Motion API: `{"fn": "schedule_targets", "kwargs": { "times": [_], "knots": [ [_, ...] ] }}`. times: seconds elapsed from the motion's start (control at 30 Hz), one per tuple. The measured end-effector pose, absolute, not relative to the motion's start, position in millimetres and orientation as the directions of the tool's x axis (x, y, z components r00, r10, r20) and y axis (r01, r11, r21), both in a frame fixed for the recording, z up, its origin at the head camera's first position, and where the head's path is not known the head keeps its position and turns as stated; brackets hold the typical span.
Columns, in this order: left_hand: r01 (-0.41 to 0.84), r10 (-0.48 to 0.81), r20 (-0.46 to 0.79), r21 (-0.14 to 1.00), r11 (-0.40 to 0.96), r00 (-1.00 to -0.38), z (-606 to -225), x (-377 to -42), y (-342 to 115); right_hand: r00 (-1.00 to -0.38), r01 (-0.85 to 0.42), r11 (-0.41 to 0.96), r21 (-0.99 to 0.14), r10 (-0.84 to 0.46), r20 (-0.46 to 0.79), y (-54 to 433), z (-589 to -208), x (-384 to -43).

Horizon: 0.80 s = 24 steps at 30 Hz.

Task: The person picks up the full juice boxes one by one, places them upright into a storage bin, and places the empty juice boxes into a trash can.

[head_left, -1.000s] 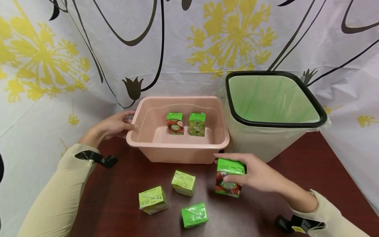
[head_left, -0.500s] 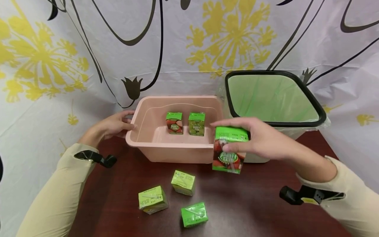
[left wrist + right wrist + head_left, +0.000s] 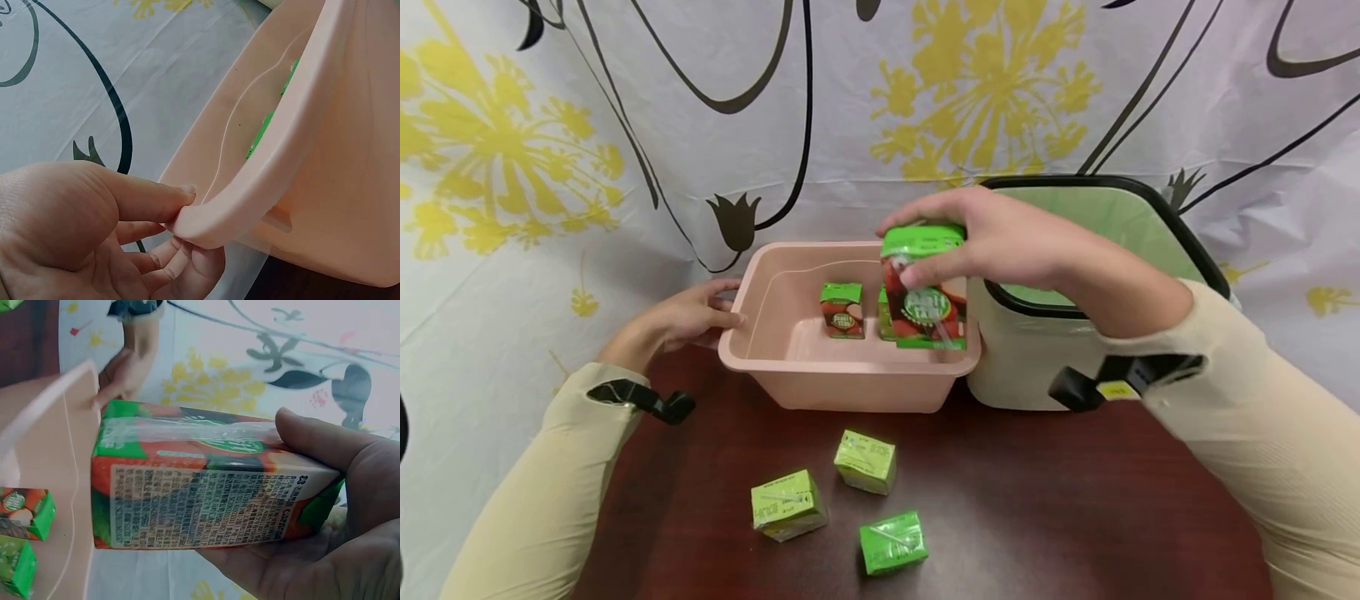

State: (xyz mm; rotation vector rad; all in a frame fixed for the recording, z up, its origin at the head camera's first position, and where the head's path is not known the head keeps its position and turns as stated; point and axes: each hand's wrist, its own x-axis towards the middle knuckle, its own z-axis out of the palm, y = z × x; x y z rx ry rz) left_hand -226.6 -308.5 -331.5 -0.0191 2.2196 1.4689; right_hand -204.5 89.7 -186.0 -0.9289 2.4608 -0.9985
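Observation:
My right hand (image 3: 992,237) grips a red and green juice box (image 3: 927,292) by its upper end, thumb on the front face. In the head view it hangs upright over the right part of the pink plastic tub (image 3: 850,390). The right wrist view shows the printed side of this juice box (image 3: 200,503). My left hand (image 3: 694,315) pinches the tub's left rim, thumb on top and fingers curled beneath, as the left wrist view shows at the rim (image 3: 244,206). Inside the tub stand a red juice box (image 3: 842,312) and a green one (image 3: 886,315), partly hidden behind the held box.
A bin (image 3: 1022,367) with a black rim and a plastic liner stands right of the tub. On the dark table (image 3: 1045,500) lie two yellow-green boxes (image 3: 865,461) and a bright green box (image 3: 893,543). A patterned cloth (image 3: 647,150) hangs behind.
My right hand has lifted the red juice box off the table and carried it up and left, over the tub. The left hand stays on the rim.

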Motion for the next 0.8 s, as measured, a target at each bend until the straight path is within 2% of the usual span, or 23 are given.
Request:
{"fn": "schedule_targets", "kwargs": {
  "times": [0.33, 0.47, 0.6, 0.8],
  "knots": [
    [-0.267, 0.257, -0.396, 0.866, 0.422, -0.881, -331, -227, -310, -0.658, -0.392, 0.653, -0.648, -0.691, -0.299, 40, -176, -260],
    [-0.269, 0.257, -0.398, 0.867, 0.42, -0.881, -331, -227, -310, -0.617, -0.323, 0.668, -0.671, -0.686, -0.386, 19, -178, -274],
    [-0.273, 0.259, -0.397, 0.871, 0.408, -0.881, -332, -227, -310, -0.593, -0.265, 0.676, -0.688, -0.677, -0.436, 3, -186, -286],
    [-0.28, 0.251, -0.399, 0.872, 0.4, -0.882, -331, -227, -309, -0.589, -0.212, 0.664, -0.717, -0.672, -0.448, -10, -205, -305]
  ]
}}
